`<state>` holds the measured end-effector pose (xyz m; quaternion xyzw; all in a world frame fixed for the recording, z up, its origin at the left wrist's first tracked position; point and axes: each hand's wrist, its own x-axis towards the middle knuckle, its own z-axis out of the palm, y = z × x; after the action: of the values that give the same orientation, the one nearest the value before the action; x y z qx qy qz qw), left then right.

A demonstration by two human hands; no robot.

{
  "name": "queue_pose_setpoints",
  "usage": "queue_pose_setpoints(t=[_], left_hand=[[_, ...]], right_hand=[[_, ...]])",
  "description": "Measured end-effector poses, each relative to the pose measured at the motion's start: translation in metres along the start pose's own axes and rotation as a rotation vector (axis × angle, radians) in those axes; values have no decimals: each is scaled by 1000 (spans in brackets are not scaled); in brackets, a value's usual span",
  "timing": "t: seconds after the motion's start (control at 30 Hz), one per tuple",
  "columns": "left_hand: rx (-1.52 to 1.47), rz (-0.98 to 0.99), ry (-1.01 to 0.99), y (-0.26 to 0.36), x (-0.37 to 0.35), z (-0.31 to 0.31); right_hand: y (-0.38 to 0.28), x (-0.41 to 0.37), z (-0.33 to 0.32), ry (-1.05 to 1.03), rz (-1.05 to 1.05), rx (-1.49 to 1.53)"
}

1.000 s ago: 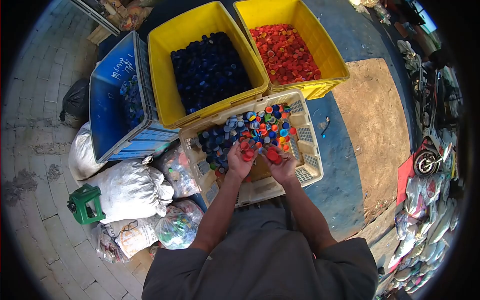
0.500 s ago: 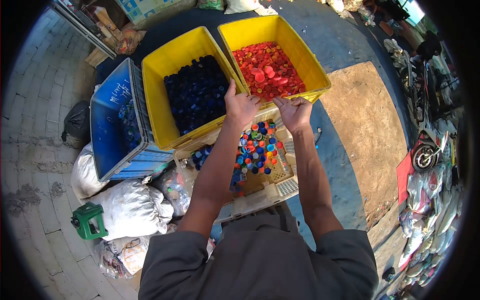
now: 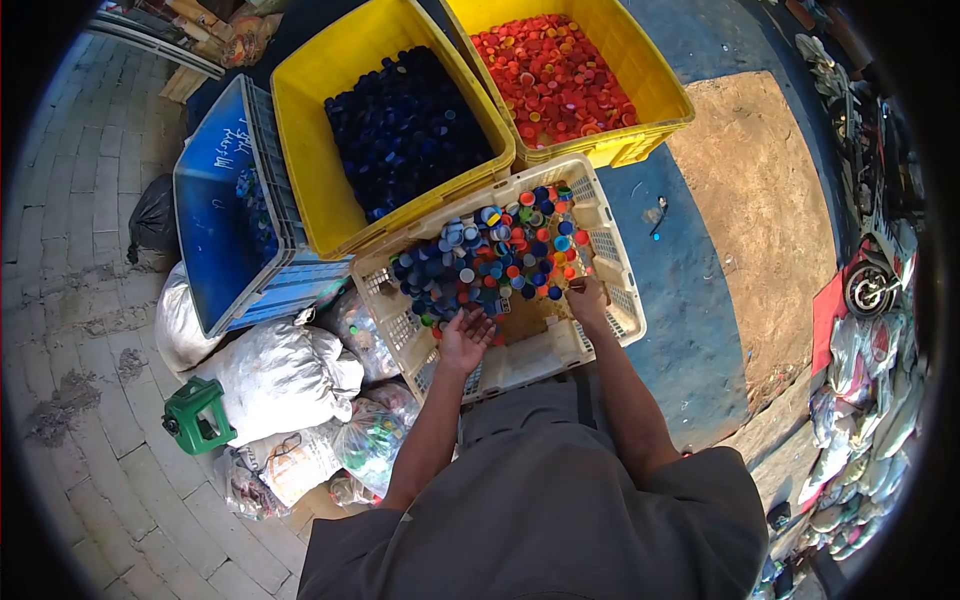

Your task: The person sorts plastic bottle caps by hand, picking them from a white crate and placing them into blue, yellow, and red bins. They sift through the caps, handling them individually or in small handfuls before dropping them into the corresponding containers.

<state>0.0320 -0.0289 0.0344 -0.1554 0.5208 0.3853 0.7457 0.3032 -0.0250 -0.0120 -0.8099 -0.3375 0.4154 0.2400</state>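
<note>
A cream slatted crate (image 3: 600,225) in front of me holds a heap of mixed bottle caps (image 3: 490,260) in blue, red, white and green. My left hand (image 3: 463,340) hovers palm up over the crate's near left part, fingers spread, with nothing in it. At the near right edge of the cap heap my right hand (image 3: 586,298) reaches down, fingers bent toward the caps; I cannot tell if it holds one. Behind the crate stand a yellow bin of dark blue caps (image 3: 405,125) and a yellow bin of red caps (image 3: 555,75).
A blue crate (image 3: 215,210) leans at the left with some blue caps inside. White and clear sacks (image 3: 280,375) and a green object (image 3: 195,415) lie on the paving at left. Blue and brown ground runs to the right; bags and a wheel sit at far right.
Both hands held red caps, reached out over the red bin and let them go, then drew back to the cream crate. The view tilted back down.
</note>
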Motion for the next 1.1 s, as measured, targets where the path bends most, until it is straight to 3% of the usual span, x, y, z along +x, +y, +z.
queue_pose_setpoints(t=[0.2, 0.3, 0.4, 0.5, 0.6, 0.7, 1.1], left_hand=[[127, 7, 52, -1, 6, -5], [178, 55, 43, 5, 10, 0], [220, 122, 29, 15, 11, -6], [168, 166, 36, 21, 5, -15], [121, 181, 80, 19, -2, -26], [88, 181, 81, 12, -9, -42], [62, 162, 146, -24, -15, -54]], right_hand=[[-23, 16, 15, -29, -176, -151], [-50, 16, 18, -75, -157, -290], [-62, 11, 31, -108, -343, -187], [-69, 7, 52, -178, -502, -266], [-78, 3, 69, -101, -779, -456], [-90, 1, 79, -202, -828, -569], [-93, 16, 96, -189, -943, -713]])
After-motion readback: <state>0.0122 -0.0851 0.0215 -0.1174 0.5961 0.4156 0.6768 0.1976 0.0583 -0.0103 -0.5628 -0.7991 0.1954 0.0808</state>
